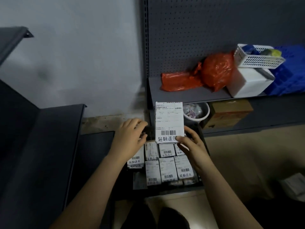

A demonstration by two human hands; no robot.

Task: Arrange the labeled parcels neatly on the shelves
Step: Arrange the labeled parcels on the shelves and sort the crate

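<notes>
My right hand [192, 146] grips the lower right corner of a white labeled parcel [169, 120], held upright with its barcode and handwritten characters facing me. Below it, several similar white labeled parcels [167, 167] lie in rows inside a dark crate [204, 141] on the floor. My left hand [130, 138] hovers over the crate's upper left corner, fingers curled, just left of the held parcel; whether it touches anything is unclear. A grey shelf [186, 95] with a pegboard back stands behind the crate.
On that shelf lie an orange plastic bag [212, 73], a white foam box [249, 83], a white basket [259, 57] and a blue crate [290, 75]. Beneath it sit a white bowl [198, 111] and a cardboard box [229, 113]. Dark shelving [41, 146] stands at left.
</notes>
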